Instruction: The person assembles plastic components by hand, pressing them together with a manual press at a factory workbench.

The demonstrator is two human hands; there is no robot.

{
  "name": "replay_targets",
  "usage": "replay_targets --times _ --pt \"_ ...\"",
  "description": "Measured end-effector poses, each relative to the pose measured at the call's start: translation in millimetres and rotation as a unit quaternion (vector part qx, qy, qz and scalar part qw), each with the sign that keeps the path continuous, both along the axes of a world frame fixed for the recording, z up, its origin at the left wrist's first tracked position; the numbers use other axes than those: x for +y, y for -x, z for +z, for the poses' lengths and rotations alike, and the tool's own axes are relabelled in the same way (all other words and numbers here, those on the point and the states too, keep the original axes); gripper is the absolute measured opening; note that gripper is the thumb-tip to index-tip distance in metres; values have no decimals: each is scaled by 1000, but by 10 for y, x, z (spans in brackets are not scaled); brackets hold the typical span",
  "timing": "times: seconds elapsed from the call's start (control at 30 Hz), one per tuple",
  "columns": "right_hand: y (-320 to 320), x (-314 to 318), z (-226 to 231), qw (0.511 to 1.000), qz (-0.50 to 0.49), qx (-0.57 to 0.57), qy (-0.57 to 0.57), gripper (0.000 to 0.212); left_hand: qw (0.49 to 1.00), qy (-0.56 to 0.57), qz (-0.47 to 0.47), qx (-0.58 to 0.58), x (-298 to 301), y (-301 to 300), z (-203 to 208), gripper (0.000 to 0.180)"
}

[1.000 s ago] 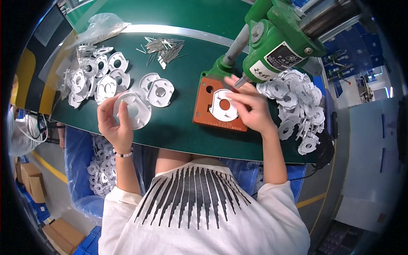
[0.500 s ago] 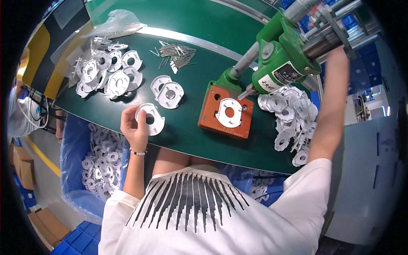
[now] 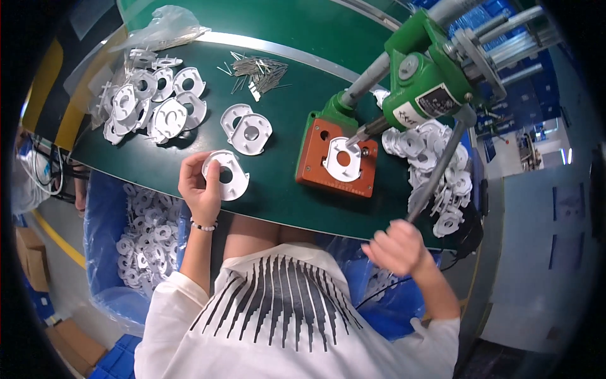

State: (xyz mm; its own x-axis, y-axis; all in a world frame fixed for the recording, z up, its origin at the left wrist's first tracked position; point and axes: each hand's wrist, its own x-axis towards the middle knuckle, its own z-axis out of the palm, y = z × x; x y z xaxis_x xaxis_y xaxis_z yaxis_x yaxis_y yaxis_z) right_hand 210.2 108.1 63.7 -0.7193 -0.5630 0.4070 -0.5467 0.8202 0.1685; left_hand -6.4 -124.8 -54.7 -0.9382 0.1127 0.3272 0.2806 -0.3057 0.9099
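My left hand [image 3: 200, 188] pinches a white plastic plate with a round hole [image 3: 236, 184] above the table's near edge. My right hand [image 3: 399, 247] is closed around the lower end of a grey metal lever [image 3: 438, 174], which slants down from a green hand press [image 3: 410, 76]. On the press's orange fixture block [image 3: 309, 165] lies another white plate [image 3: 344, 175]. The press's metal tip [image 3: 361, 135] reaches the upper right edge of that plate; whether it touches, I cannot tell. Two overlapping white plates [image 3: 250, 146] rest between my left hand and the loose pins [image 3: 260, 72].
Piles of white plates lie at the table's left [image 3: 169, 120] and right of the press [image 3: 421, 151]. A clear plastic bag [image 3: 165, 28] is at the back left. Below the table's edge stands a blue-lined bin [image 3: 104, 234] full of white parts. Cardboard boxes [image 3: 74, 341] stand lower left.
My right hand has come down from the upper right toward me, swinging the lever down. The press tip has moved down toward the plate on the block. My left hand still holds its plate.
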Motion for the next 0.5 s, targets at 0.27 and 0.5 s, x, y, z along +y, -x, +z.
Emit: replay_targets --times 0.27,0.5 --pt "122 60 -175 997 -1 66 43 11 1000 -4 29 6 40 11 -2 16" --pt "-204 -261 664 955 -4 14 295 14 999 29 3 -21 -42 20 -21 13"
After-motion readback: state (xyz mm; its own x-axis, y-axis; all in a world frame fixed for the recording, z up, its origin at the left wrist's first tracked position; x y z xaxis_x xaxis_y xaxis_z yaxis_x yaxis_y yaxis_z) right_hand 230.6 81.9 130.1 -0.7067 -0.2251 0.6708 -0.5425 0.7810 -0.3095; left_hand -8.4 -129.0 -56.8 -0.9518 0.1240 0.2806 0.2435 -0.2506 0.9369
